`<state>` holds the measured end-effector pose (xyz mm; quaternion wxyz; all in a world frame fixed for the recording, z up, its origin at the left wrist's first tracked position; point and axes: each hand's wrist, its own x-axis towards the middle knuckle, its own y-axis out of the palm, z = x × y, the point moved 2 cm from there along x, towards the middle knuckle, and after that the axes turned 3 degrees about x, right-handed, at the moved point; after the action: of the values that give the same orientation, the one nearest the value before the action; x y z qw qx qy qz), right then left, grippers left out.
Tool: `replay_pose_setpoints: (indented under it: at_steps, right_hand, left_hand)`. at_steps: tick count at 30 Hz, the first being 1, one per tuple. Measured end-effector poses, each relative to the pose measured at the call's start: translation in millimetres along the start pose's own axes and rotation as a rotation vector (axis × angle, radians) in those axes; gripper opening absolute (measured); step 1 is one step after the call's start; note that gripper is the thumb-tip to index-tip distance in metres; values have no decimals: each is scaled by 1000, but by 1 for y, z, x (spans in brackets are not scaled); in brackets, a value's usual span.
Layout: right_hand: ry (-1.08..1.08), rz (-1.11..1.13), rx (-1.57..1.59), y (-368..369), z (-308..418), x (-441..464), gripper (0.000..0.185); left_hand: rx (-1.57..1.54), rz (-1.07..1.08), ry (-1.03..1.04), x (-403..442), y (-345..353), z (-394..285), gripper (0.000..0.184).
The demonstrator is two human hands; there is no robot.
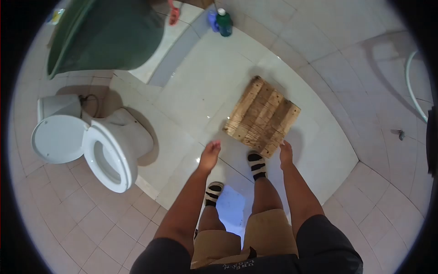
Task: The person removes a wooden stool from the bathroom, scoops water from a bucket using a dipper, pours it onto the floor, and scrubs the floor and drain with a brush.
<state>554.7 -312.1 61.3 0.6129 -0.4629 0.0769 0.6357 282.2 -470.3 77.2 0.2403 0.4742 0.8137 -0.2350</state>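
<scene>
A square wooden stool or platform of several planks (262, 116) stands on the white tiled floor in front of my feet. My right hand (286, 154) is at its near right corner; whether the fingertips touch or grip the edge is too small to tell. To the left of the planks and apart from them is my left hand (211, 156), held over the floor with nothing visible in it; its fingers look bent but are small and partly hidden. Below the hands are my two sandalled feet, the right one close to the near edge of the wood.
A white toilet (109, 155) with its lid raised stands at the left. A large green tub (109, 41) fills the upper left. A green bottle (224, 23) and a red object (174, 14) lie near the back wall. A pale hose (410, 86) hangs at right.
</scene>
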Motion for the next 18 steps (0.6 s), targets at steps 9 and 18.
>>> replay_pose_setpoints:
  at_steps: [9,18]
  right_hand:
    - [260,253,324,2,-35,96,64]
    - [247,387,316,-7,-8,93,71]
  left_hand:
    - [642,-197,120,179,87,14,57]
    - [-82,140,-302,168,93,1,65]
